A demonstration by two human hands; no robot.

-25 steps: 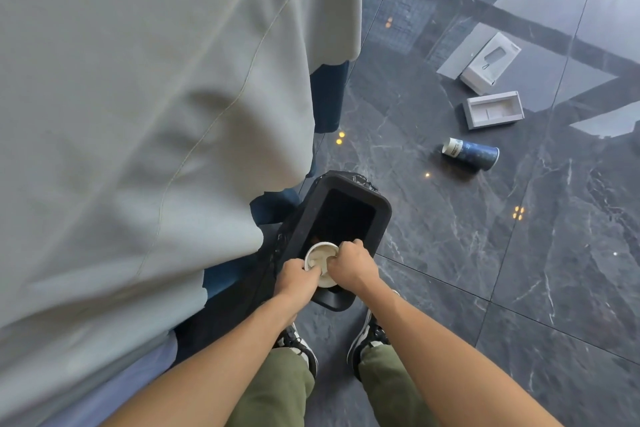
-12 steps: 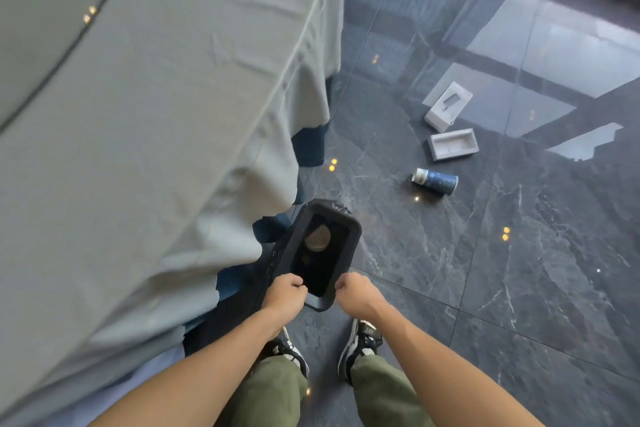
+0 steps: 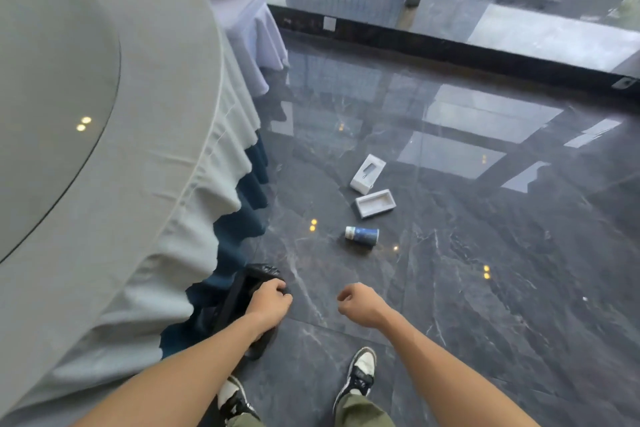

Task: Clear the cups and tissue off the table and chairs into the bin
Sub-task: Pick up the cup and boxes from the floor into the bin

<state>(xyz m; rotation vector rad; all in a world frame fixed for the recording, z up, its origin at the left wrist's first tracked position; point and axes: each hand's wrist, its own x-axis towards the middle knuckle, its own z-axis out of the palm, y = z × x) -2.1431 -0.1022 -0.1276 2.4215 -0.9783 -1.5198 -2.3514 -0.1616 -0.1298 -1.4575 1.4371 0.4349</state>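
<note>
Left grip (image 3: 272, 302) is clamped, fingers curled over the rim of the black bin (image 3: 258, 270), which sits on the floor (image 3: 485, 288) tight against the draped table (image 3: 145, 191). Right grip (image 3: 362, 303) hangs over bare tile, fingers curled in, holding nothing. Beyond it, a blue cup (image 3: 362, 236) lies on its side near two white boxes (image 3: 375, 203).

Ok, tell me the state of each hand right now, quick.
Left hand: closed, gripping the rim of the bin.
Right hand: closed, fingers curled, holding nothing.
</note>
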